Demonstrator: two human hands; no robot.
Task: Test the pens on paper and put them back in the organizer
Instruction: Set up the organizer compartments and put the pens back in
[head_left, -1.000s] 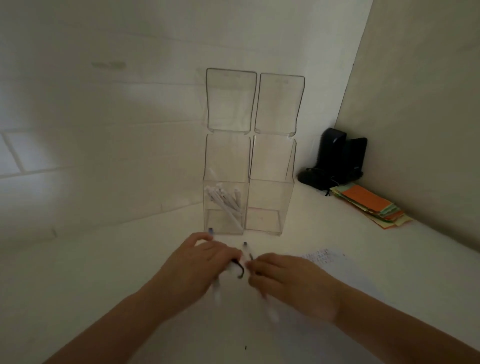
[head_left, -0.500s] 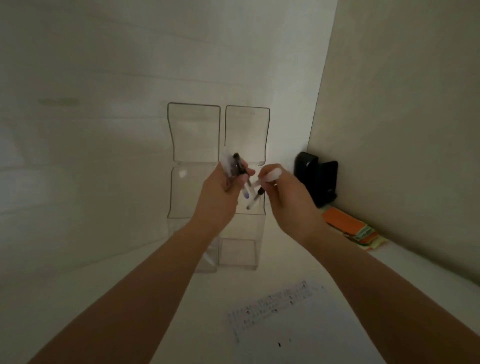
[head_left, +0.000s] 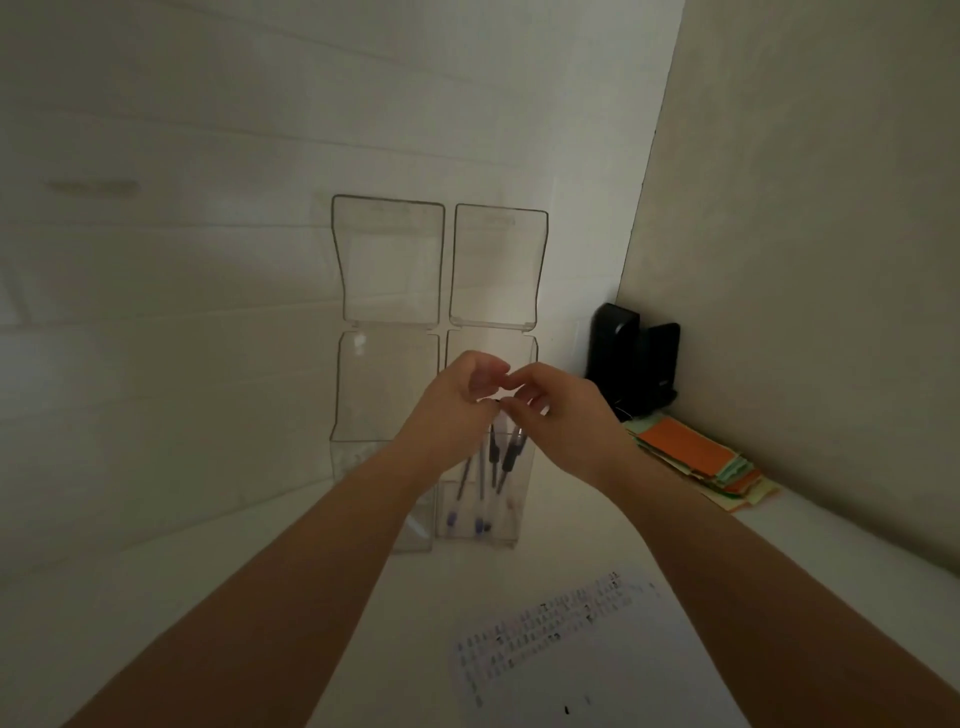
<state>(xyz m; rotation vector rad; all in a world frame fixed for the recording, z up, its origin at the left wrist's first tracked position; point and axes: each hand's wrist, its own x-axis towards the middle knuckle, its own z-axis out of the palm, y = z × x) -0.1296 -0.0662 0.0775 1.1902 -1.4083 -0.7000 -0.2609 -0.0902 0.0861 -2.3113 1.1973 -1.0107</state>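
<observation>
Both hands' grip (head_left: 503, 402) pinching pen tops, pens (head_left: 493, 467) standing in right organizer (head_left: 524, 364) compartment

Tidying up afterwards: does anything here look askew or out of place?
Nothing looks damaged or spilled. The pens lean loosely in the right organizer compartment, and the coloured paper stack is fanned untidily.

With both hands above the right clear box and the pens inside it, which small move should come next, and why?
Probably let go and lift both hands clear. The pens already stand inside the right compartment of the organizer, tips near its floor, while the left hand and right hand hover at its rim, fingers curled near the pen tops.
</observation>
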